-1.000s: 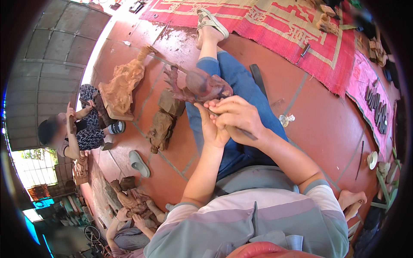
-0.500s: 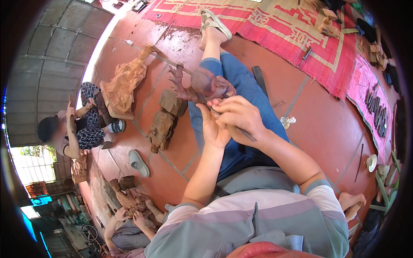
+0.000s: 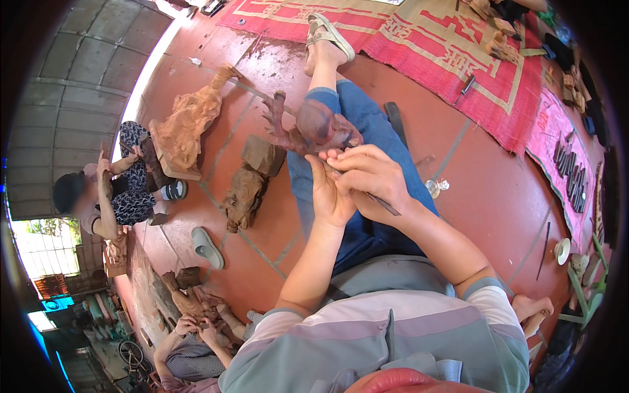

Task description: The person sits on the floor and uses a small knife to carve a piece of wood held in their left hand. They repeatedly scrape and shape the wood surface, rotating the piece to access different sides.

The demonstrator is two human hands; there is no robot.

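A dark reddish-brown wood carving (image 3: 316, 123), with a rounded smooth body and a branching piece at its left, rests across my jeans-clad legs. My right hand (image 3: 375, 180) is closed around a slim dark carving chisel (image 3: 383, 204), whose back end sticks out below the palm. Just left of it and partly behind it, my left hand (image 3: 331, 200) has its thumb up along the front of the chisel. Its other fingers are mostly covered by the right hand. Both hands meet at the carving's near edge; the chisel's tip is hidden there.
Wood blocks (image 3: 246, 196) and a large pale carving (image 3: 190, 134) stand on the red tiles to my left. A grey slipper (image 3: 208, 247) lies nearer. Two people work at left. A red patterned mat (image 3: 452, 72) and a pink cloth with tools (image 3: 563, 157) lie right.
The carving has turned slightly, and its branching piece sits a little higher and further right. Both hands have shifted slightly right with the chisel. The nearby person at lower left has raised their hands a little.
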